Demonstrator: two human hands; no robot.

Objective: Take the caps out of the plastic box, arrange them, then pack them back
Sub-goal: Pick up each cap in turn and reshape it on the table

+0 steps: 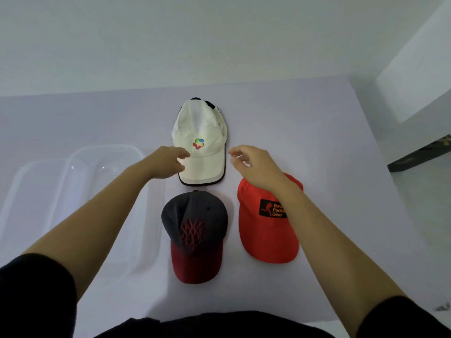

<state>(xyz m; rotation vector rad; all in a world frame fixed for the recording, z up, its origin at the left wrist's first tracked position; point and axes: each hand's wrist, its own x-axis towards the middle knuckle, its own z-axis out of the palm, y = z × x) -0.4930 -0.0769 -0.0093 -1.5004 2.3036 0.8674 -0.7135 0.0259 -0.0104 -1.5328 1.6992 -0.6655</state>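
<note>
Far left on the table [317,132]: clear plastic box [102,167], open and with nothing visible inside, its lid [29,191] seemingly lying under or beside it, edges hard to separate through the transparent plastic.

Next, left hand [168,164], reaching forward from a bare forearm and black sleeve [36,296]. Fingers loosely curled and parted, tips touching or just over the left edge of the white cap's brim; not clamped on it, exact contact hard to tell.

Centre, far row: white cap [200,142], flat on the table, crown away from the wearer, dark-edged brim toward the wearer, multicoloured logo [198,143] on the front. A dark rim peeking out behind the crown.

Centre, near row: dark cap [195,230], grey-blue crown with a red stitched emblem, maroon brim pointing toward the wearer. Just below the white cap, apart from it by a narrow gap.

Right of that: red cap [266,230], black patch [272,208] with orange lettering, brim toward the wearer, close beside the dark cap without touching.

Above the red cap's crown: right hand [256,167], wrist crossing over the cap, fingers relaxed and half-open, holding nothing, tips near the right side of the white cap's brim but apart from it.

Far right, off the table: dark object [419,154] on the floor, unclear.
</note>
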